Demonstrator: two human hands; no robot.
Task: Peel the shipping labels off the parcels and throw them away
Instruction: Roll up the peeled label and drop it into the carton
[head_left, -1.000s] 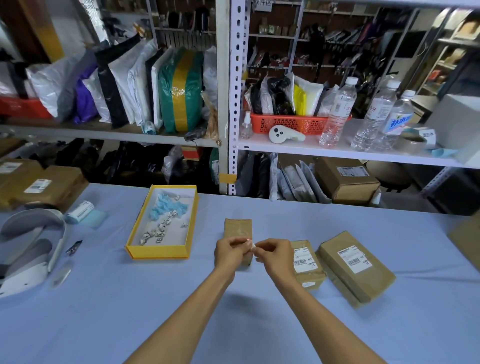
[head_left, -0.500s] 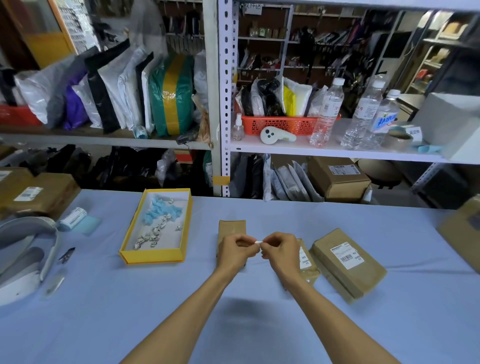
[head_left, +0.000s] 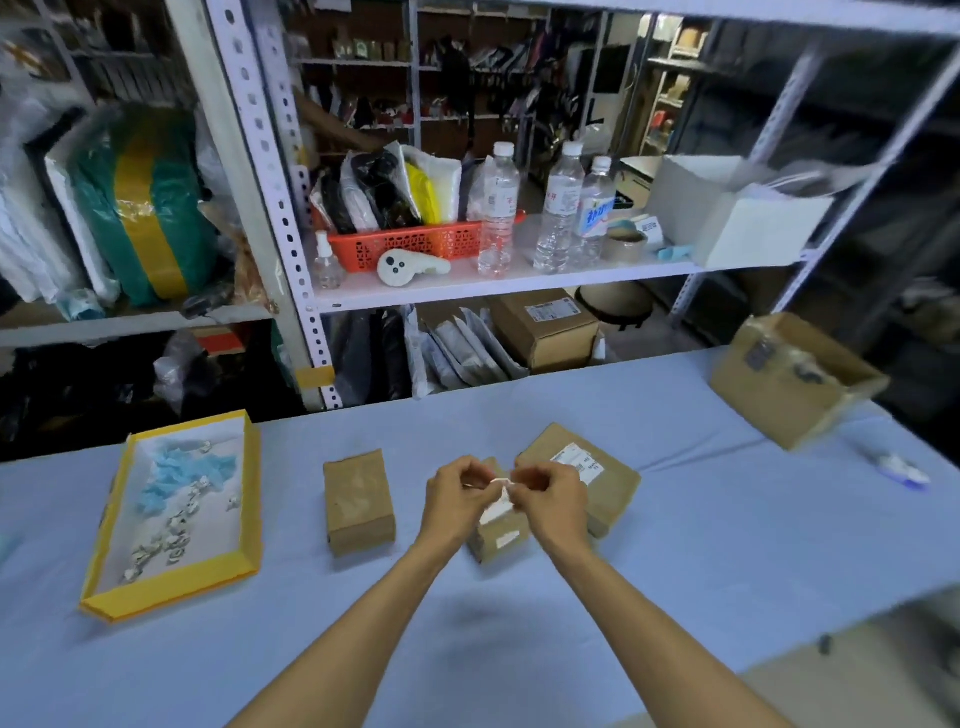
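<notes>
Since a second ago both hands have slid right, away from the bare brown paper parcel (head_left: 358, 501). Now the left hand (head_left: 454, 501) and right hand (head_left: 550, 501) both pinch the small white scrunched label (head_left: 501, 483) with their fingertips, just above a smaller brown parcel (head_left: 501, 543) that still has its label on. The yellow cardboard tray (head_left: 171, 587) of balled-up labels lies well apart on the left. The sticky side may cling to a finger, so the ball could drop short onto the blue table cloth (head_left: 727, 519)
</notes>
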